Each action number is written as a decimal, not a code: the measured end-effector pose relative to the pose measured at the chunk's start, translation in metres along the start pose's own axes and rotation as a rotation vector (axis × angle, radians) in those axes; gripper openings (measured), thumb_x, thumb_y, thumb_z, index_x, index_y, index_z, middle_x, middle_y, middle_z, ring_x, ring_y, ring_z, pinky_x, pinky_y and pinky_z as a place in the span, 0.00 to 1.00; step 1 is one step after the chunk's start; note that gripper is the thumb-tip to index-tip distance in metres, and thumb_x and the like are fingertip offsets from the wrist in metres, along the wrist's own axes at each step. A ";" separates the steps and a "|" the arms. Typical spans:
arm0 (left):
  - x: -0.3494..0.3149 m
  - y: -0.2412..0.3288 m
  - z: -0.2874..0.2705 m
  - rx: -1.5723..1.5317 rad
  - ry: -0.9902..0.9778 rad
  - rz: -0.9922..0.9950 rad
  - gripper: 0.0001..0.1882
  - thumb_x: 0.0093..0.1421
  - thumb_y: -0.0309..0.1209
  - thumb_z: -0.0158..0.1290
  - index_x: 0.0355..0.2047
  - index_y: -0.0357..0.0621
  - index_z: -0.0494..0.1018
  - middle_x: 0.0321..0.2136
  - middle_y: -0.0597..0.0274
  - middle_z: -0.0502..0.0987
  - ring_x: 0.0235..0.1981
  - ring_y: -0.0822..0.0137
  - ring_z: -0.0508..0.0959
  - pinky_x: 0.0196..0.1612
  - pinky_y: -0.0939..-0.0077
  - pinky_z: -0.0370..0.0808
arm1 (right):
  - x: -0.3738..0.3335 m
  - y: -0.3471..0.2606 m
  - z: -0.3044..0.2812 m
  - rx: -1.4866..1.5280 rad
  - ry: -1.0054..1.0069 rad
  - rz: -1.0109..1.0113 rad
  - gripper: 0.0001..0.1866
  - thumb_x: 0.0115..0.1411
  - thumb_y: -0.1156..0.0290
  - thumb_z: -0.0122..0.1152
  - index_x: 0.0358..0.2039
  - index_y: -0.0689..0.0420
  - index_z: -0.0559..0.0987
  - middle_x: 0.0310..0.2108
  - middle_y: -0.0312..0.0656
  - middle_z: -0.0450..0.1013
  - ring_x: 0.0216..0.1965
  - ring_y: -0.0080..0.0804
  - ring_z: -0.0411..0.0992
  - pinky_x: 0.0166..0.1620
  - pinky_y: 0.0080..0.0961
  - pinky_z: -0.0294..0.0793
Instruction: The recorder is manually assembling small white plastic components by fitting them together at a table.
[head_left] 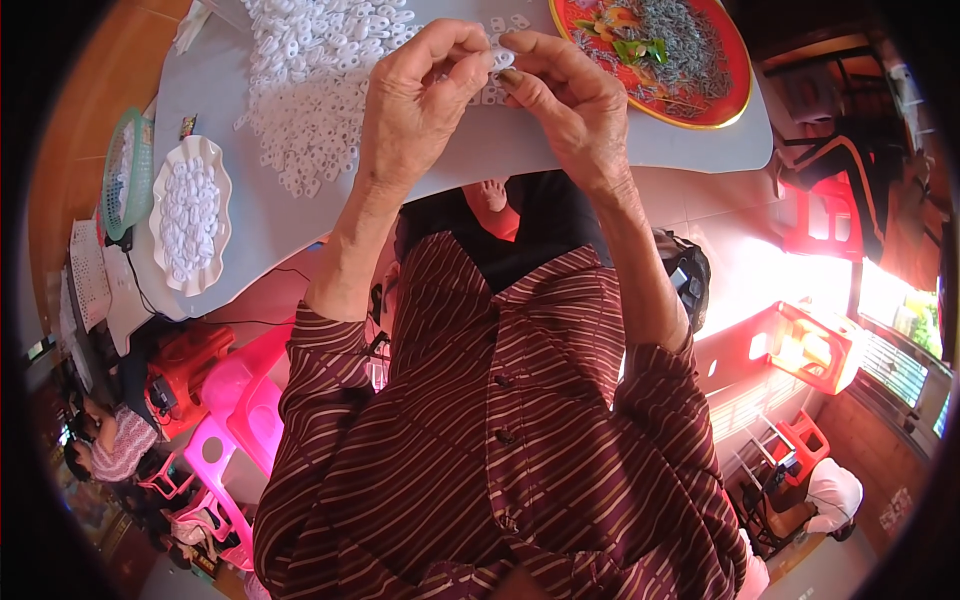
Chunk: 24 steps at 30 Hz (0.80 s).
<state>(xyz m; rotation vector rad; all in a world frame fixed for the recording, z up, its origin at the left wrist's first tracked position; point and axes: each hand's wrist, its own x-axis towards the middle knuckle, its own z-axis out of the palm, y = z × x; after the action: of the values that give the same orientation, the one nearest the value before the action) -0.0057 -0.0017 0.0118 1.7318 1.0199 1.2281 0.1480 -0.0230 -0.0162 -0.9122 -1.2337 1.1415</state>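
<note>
1. Red tray: round, gold-rimmed, holding a loose tangle of thin grey bits over a leaf pattern.
2. Well left of the tray: a white dish, scalloped at its edge, filled with white oval pieces. Farther left of the tray, a green mesh basket has white contents, too unclear to name.
3. Left of the tray: a heap of holed white plastic-looking pieces spreads over the smooth grey bench.
4. Just left of the tray: a small white piece, pinched in the grip of left hand and right hand, fingers curled, thumbs turned inward.
</note>
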 end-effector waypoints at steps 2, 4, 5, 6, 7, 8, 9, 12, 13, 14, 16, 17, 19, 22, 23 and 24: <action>-0.001 0.000 0.001 0.008 0.013 0.009 0.06 0.59 0.27 0.52 0.35 0.38 0.70 0.21 0.71 0.71 0.22 0.81 0.67 0.26 0.85 0.67 | 0.000 -0.001 0.002 0.048 0.024 -0.012 0.16 0.56 0.81 0.57 0.46 0.62 0.73 0.31 0.36 0.73 0.34 0.20 0.73 0.40 0.16 0.73; -0.004 -0.004 0.003 0.064 0.002 0.033 0.07 0.61 0.30 0.49 0.34 0.38 0.69 0.20 0.67 0.71 0.21 0.77 0.68 0.25 0.81 0.67 | -0.001 -0.002 0.002 0.066 0.021 -0.015 0.15 0.57 0.81 0.56 0.46 0.63 0.73 0.31 0.37 0.73 0.35 0.21 0.73 0.40 0.16 0.74; -0.006 -0.007 0.004 0.063 0.001 0.033 0.07 0.61 0.30 0.49 0.34 0.38 0.69 0.20 0.67 0.71 0.21 0.77 0.68 0.25 0.81 0.67 | -0.001 -0.002 0.002 0.084 0.017 -0.017 0.15 0.57 0.81 0.56 0.46 0.63 0.73 0.32 0.37 0.73 0.35 0.22 0.73 0.40 0.17 0.74; -0.008 -0.010 0.006 0.083 -0.019 0.034 0.08 0.62 0.31 0.48 0.34 0.38 0.69 0.19 0.65 0.70 0.20 0.76 0.68 0.24 0.79 0.67 | -0.001 -0.003 0.002 0.084 0.016 -0.015 0.15 0.57 0.81 0.56 0.46 0.63 0.73 0.32 0.37 0.73 0.35 0.22 0.73 0.40 0.17 0.74; -0.009 -0.011 0.007 0.102 -0.039 0.036 0.09 0.63 0.33 0.46 0.33 0.38 0.68 0.18 0.63 0.68 0.20 0.74 0.67 0.24 0.77 0.67 | -0.001 -0.003 0.002 0.091 0.000 0.000 0.15 0.57 0.81 0.56 0.46 0.64 0.72 0.32 0.37 0.73 0.36 0.23 0.74 0.41 0.17 0.74; -0.010 -0.011 0.008 0.129 -0.022 0.039 0.10 0.64 0.33 0.45 0.33 0.38 0.68 0.16 0.61 0.66 0.19 0.72 0.66 0.24 0.75 0.66 | -0.001 -0.003 0.002 0.099 -0.016 0.015 0.15 0.57 0.81 0.56 0.45 0.64 0.72 0.32 0.38 0.73 0.36 0.23 0.74 0.41 0.18 0.74; -0.009 -0.009 0.008 0.128 -0.022 0.038 0.10 0.64 0.33 0.45 0.33 0.38 0.68 0.16 0.61 0.66 0.19 0.72 0.66 0.24 0.75 0.66 | -0.001 -0.003 0.002 0.099 -0.016 0.016 0.15 0.57 0.81 0.56 0.45 0.64 0.72 0.32 0.38 0.73 0.36 0.23 0.74 0.41 0.18 0.74; -0.008 -0.007 0.008 0.104 -0.009 -0.042 0.11 0.65 0.34 0.43 0.33 0.38 0.67 0.16 0.61 0.65 0.19 0.72 0.65 0.24 0.76 0.66 | -0.001 -0.001 0.003 0.110 -0.030 0.005 0.15 0.56 0.81 0.56 0.45 0.64 0.72 0.32 0.38 0.73 0.35 0.23 0.74 0.41 0.17 0.74; -0.008 -0.008 0.008 0.093 -0.008 -0.049 0.11 0.65 0.34 0.43 0.33 0.38 0.67 0.16 0.61 0.65 0.19 0.72 0.64 0.24 0.76 0.65 | -0.001 0.000 0.003 0.069 -0.035 -0.019 0.15 0.56 0.81 0.56 0.46 0.64 0.72 0.31 0.37 0.73 0.35 0.22 0.74 0.41 0.17 0.74; -0.009 -0.009 0.008 0.081 -0.007 -0.057 0.12 0.65 0.35 0.43 0.33 0.37 0.67 0.16 0.61 0.65 0.19 0.72 0.64 0.25 0.76 0.65 | -0.002 0.000 0.003 0.028 -0.040 -0.043 0.15 0.56 0.81 0.57 0.46 0.64 0.72 0.31 0.37 0.73 0.34 0.22 0.74 0.41 0.16 0.74; -0.009 -0.009 0.008 0.080 -0.011 -0.062 0.11 0.65 0.35 0.43 0.33 0.38 0.67 0.16 0.61 0.65 0.19 0.72 0.64 0.25 0.76 0.65 | -0.001 0.002 0.001 0.004 -0.043 -0.041 0.15 0.56 0.81 0.57 0.46 0.64 0.72 0.31 0.37 0.73 0.34 0.21 0.73 0.41 0.16 0.73; -0.009 -0.009 0.007 0.079 -0.016 -0.067 0.11 0.65 0.34 0.43 0.33 0.38 0.67 0.16 0.60 0.65 0.19 0.71 0.64 0.25 0.75 0.65 | -0.001 0.003 0.001 -0.020 -0.046 -0.039 0.16 0.56 0.80 0.58 0.46 0.64 0.72 0.30 0.36 0.72 0.34 0.20 0.73 0.40 0.16 0.73; -0.009 -0.009 0.006 0.101 -0.024 -0.042 0.11 0.64 0.34 0.43 0.32 0.38 0.67 0.17 0.59 0.66 0.19 0.70 0.64 0.25 0.75 0.66 | -0.002 0.000 0.001 -0.009 -0.049 -0.023 0.16 0.56 0.80 0.58 0.45 0.64 0.72 0.30 0.36 0.72 0.34 0.20 0.73 0.40 0.16 0.73; -0.009 -0.011 0.005 0.121 -0.048 -0.032 0.11 0.64 0.34 0.44 0.32 0.39 0.67 0.17 0.57 0.66 0.19 0.68 0.64 0.25 0.74 0.66 | -0.002 0.000 0.003 0.016 -0.041 -0.007 0.16 0.55 0.80 0.59 0.45 0.64 0.72 0.30 0.35 0.72 0.34 0.19 0.73 0.39 0.16 0.73; -0.009 -0.011 0.004 0.120 -0.061 -0.049 0.11 0.64 0.34 0.44 0.32 0.39 0.67 0.18 0.56 0.66 0.19 0.66 0.64 0.25 0.74 0.66 | -0.002 0.000 0.003 0.031 -0.033 -0.006 0.16 0.55 0.80 0.59 0.45 0.64 0.72 0.29 0.35 0.72 0.34 0.19 0.73 0.39 0.15 0.73; -0.009 -0.011 0.005 0.120 -0.061 -0.048 0.11 0.64 0.34 0.44 0.32 0.39 0.67 0.18 0.56 0.66 0.19 0.66 0.64 0.25 0.74 0.66 | -0.002 0.002 0.002 0.031 -0.033 -0.007 0.16 0.55 0.80 0.59 0.45 0.64 0.72 0.29 0.35 0.72 0.34 0.19 0.73 0.39 0.15 0.73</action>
<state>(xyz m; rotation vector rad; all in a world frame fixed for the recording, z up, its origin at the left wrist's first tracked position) -0.0051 -0.0062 -0.0021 1.8144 1.1119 1.0971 0.1457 -0.0247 -0.0181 -0.8689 -1.2418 1.1712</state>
